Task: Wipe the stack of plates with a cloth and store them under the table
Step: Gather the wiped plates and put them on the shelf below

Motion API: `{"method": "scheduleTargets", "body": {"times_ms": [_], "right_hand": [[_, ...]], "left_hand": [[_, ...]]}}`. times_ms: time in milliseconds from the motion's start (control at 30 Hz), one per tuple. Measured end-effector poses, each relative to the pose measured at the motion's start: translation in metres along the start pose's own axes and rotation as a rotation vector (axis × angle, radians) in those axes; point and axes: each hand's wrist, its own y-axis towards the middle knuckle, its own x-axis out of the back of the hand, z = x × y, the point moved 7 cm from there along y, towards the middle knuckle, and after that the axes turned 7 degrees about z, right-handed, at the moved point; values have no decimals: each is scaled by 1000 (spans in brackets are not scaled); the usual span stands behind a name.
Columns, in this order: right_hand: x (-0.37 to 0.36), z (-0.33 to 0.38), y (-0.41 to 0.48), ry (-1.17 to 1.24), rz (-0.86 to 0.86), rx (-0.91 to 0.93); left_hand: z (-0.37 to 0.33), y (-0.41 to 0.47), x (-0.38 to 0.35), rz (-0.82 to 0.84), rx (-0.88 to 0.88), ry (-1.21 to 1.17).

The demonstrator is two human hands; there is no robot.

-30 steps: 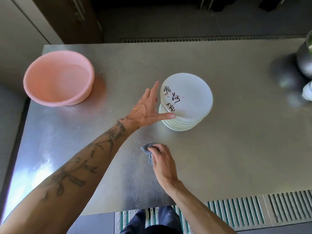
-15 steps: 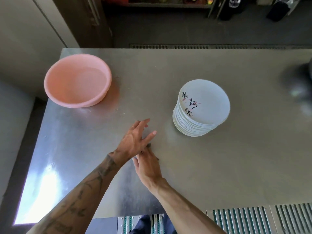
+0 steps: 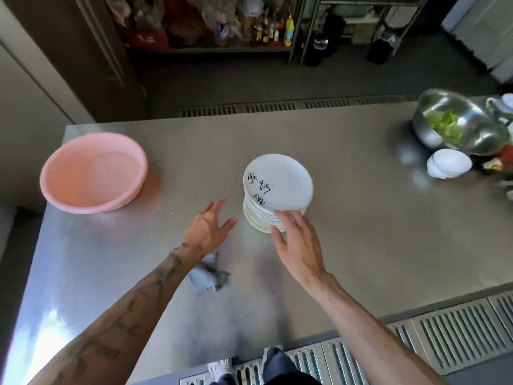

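Careful: we're touching the tall stack of white ceramic plates (image 3: 280, 184), right hand (image 3: 298, 243) unclenched, left hand (image 3: 206, 232) empty; shoving topples it.

A stack of white plates (image 3: 283, 182) stands near the middle of a stainless-steel table (image 3: 374, 245). The top plate faces up and bears black brush calligraphy with small pink marks along its left side. The plates beneath it sit slightly out of line. A crumpled grey cloth (image 3: 210, 277) lies on the tabletop near the front edge, to the left of the stack and apart from it.
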Motion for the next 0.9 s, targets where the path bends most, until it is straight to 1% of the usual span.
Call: {"method": "scheduleTargets", "body": {"times_ms": [100,167,333,467,567,700,900], "right_hand": [[45,-21,17,43,-93,-24],[64,-38,35,53,-90,-52],[75,-77,77,47,51,-106],[65,-99,102,22,193,-129],[55,-111,118,29,267,-147],[40,-120,134,86,346,-176],[18,-128,147,225,424,-217]], "left_hand": [[-15,9,11,-38,11,-4],[-23,15,16,-60,34,-6],[-43,26,18,-102,147,-51],[-60,38,8,-111,205,-122],[-71,50,-2,-120,229,-194],[-70,62,-14,-158,313,-329],[-64,61,-25,-178,306,-443]]}}
